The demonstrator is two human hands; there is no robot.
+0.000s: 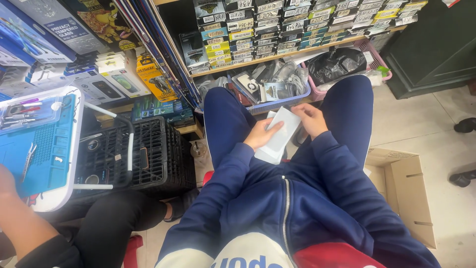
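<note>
You sat with your knees apart in dark blue trousers, and both of your hands met over your lap on a flat white rectangular paper packet point(280, 134). Your left hand point(261, 134) gripped its left edge, fingers curled over the face, while your right hand point(309, 119) pinched the upper right corner. So the hands were close together, each closed on the same packet, which hung tilted between your thighs, above the floor.

Just beyond your knees stood a blue plastic basket point(277, 101) filled with small packaged accessories, and beside it a pink plastic basket point(369, 52) holding a crumpled black plastic bag point(337, 64). Above them a wooden shelf point(277, 54) carried rows of thin labelled boxes stacked on edge.

At your right lay an open brown cardboard box point(404, 193) on the pale tiled floor. At your left stood a black plastic crate point(153, 154), and farther left a white-rimmed tray with a blue work mat point(44, 144) and small tools, near another person's arm point(17, 218).
</note>
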